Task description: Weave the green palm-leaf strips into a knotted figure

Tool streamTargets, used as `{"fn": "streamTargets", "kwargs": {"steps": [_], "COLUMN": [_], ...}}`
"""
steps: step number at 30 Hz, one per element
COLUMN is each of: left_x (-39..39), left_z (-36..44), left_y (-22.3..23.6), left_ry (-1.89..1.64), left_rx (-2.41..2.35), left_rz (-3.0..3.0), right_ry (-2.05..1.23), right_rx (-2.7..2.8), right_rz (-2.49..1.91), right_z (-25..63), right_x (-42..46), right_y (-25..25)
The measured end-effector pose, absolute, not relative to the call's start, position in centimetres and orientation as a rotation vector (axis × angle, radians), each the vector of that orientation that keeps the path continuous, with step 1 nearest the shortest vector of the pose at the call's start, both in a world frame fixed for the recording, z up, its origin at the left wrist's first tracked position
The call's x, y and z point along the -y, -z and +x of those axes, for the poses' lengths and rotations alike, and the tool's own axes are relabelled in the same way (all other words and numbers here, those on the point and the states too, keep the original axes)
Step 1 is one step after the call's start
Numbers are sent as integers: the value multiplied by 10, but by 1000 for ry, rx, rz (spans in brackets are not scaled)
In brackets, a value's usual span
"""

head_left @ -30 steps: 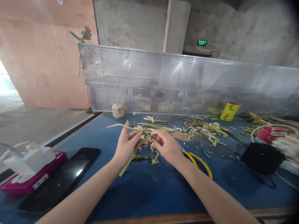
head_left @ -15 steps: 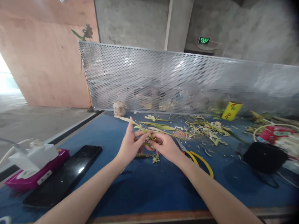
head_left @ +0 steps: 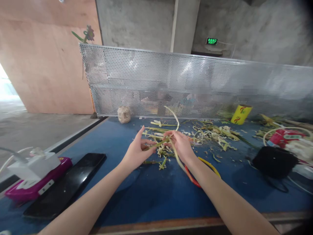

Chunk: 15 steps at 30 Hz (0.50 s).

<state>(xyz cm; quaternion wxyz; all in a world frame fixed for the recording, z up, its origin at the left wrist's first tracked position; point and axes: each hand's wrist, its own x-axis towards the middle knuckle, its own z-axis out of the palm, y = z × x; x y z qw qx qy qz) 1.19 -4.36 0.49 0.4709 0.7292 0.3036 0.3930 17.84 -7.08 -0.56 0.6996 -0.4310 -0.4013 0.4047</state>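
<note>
My left hand (head_left: 137,151) has its thumb and fingers closed on a green plant strip (head_left: 160,143), thumb pointing up. My right hand (head_left: 180,145) pinches the same strip at its other end, close by. From the right fingers a long pale plant strip (head_left: 176,119) arcs up and away, and another length hangs toward the table. Below the hands lie small cut plant pieces (head_left: 162,163). Scissors with a yellow and red handle (head_left: 192,178) lie under my right forearm, their blades hidden.
On the left are a black phone (head_left: 70,182) and a purple power strip (head_left: 34,189) with a white plug. Plant scraps (head_left: 217,135) cover the back right, near a yellow roll (head_left: 241,114). A black pouch (head_left: 275,164) sits right. A perforated metal screen (head_left: 137,75) borders the table.
The long strip pointing left past my left hand has swung over to my right hand, now curving upward and down. My hands have drawn slightly apart, the right one shifting right.
</note>
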Motion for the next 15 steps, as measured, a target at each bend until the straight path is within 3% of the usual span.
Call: {"fn": "streamTargets", "kwargs": {"steps": [8,15], "left_x": [52,45], "left_z": [14,12], "left_y": [-9,-3], "left_ry": [-851,-1247], "left_rx": [-653,-782], "left_rz": [1781,2215], "right_ry": [-1011,-1319], "right_rx": [810,1022], "right_rz": [-940,-1052], "right_z": [184,169], "right_x": [71,84], "right_y": [0,-3]}}
